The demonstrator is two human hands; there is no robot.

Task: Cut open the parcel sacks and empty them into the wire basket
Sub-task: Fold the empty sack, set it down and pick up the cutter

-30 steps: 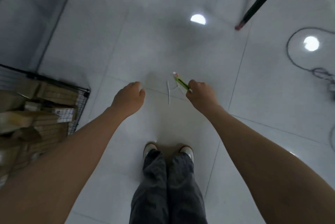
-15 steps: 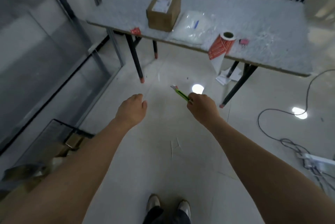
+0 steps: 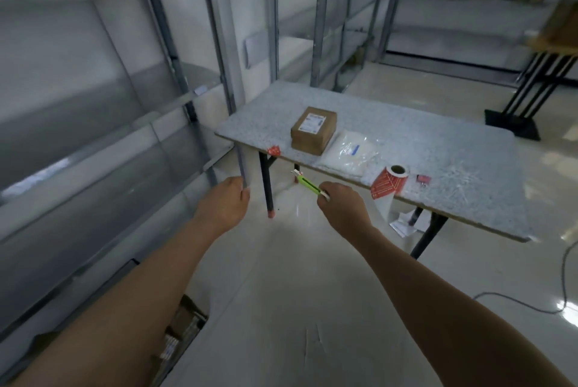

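Glossy pale floor tiles spread beneath a grey speckled table on black legs, which carries a brown cardboard box, a clear plastic bag and a roll of red-and-white labels; grey metal shelving stands left of the table. Short of the table's near edge, your right hand clenches a green utility knife, while your left hand hangs loosely curled, holding nothing. Well back from the table, by your left forearm, a corner of the black wire basket shows cardboard parcels inside.
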